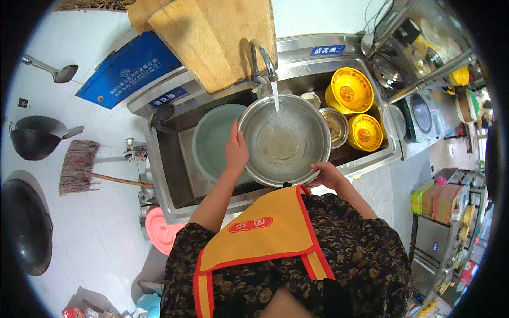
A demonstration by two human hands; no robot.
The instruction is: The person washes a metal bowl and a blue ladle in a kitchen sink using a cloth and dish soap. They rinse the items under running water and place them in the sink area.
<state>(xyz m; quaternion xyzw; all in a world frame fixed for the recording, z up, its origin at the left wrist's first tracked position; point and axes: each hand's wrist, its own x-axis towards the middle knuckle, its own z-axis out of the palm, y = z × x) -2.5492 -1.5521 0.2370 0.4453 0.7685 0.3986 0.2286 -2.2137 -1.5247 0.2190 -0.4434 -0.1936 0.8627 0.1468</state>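
A large stainless steel basin [284, 141] with water in it is held under the chrome faucet [264, 59], whose stream runs into it. My left hand [237, 149] grips the basin's left rim. At its lower right rim, my right hand [326, 173] holds on with the thumb over the edge. The basin partly covers a pale green tub [216, 139] of water in the left sink bowl [167, 171]. Right of the basin, in the other bowl, are a small metal bowl [335, 126] with bits of food and stacks of yellow bowls [350, 91].
Wooden cutting boards [222, 39] lean behind the sink beside a blue board [129, 71]. Woks [37, 137], a ladle [63, 73] and a broom [81, 167] are at the left. A pink lidded bin [161, 230] stands below. A kitchen scale [423, 113] and metal shelves are at the right.
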